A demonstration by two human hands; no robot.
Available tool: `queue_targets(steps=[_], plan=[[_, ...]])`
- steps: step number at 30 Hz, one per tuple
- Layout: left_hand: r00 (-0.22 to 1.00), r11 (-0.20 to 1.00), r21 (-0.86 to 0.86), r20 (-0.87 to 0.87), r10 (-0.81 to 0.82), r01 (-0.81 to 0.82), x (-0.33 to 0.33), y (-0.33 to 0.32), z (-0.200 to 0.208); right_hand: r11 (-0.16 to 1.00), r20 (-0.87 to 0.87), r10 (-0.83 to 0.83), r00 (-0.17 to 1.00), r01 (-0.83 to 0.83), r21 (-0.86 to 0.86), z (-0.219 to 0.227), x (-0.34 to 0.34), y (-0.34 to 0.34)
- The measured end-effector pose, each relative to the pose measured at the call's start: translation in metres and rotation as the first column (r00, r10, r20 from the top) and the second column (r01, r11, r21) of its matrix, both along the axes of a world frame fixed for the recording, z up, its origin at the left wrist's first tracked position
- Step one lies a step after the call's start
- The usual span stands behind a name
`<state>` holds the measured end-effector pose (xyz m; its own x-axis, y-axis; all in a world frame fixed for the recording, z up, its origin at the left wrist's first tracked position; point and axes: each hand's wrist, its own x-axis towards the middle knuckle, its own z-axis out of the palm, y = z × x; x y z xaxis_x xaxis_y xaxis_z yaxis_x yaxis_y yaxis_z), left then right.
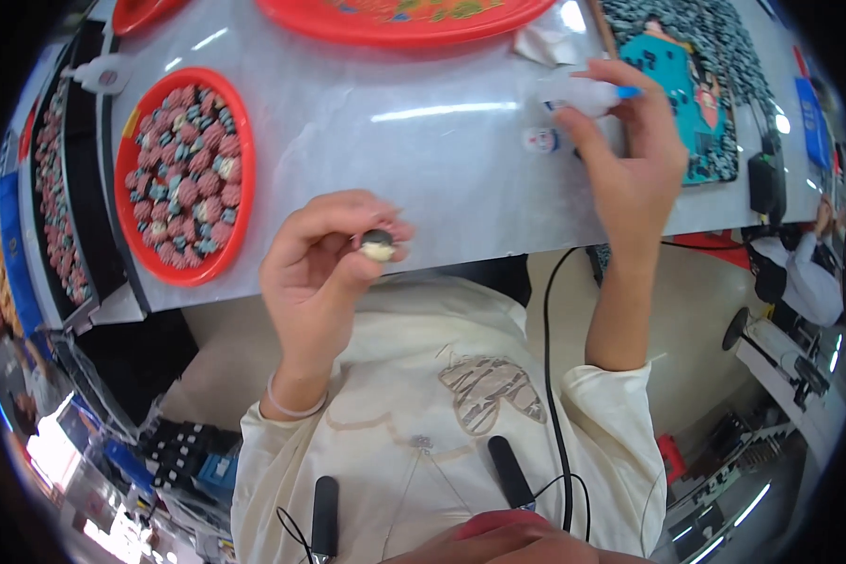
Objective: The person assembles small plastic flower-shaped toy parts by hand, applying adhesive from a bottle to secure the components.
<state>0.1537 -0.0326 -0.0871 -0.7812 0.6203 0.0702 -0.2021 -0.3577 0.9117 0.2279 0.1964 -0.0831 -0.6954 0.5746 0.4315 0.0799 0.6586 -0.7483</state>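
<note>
My left hand (315, 258) is raised at the near edge of the table, its fingertips closed around a small rounded piece (378, 246). That piece is dark on one side and cream on the other, with a bit of pink beside it. Over the right part of the table, my right hand (637, 164) grips a white squeeze bottle (581, 95) lying sideways between thumb and fingers. A blue tip (628, 92) is on the bottle's right end. Just below the bottle is a small white spot with blue and red marks (540, 140); I cannot tell what it is.
A red oval tray (244, 141) of pink, grey-blue and cream pieces stands on the left. Another red tray (376, 36) is at the far edge. Crumpled white tissue (543, 45) lies beyond the bottle. A teal decorated panel (667, 75) lies right. A second white bottle (101, 73) is far left.
</note>
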Motion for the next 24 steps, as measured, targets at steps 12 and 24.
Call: queue_targets(steps=[12,24], plan=[[0.999,0.997,-0.067,-0.013,0.043,-0.044,-0.004,0.001,0.006,0.844,0.284,-0.499,0.818,0.384,0.375,0.022,0.063,0.137],[0.999,0.995,-0.098,-0.032,0.032,-0.035,0.0,-0.002,0.004,0.758,0.317,-0.578,0.752,0.351,0.55,-0.008,0.053,0.181]])
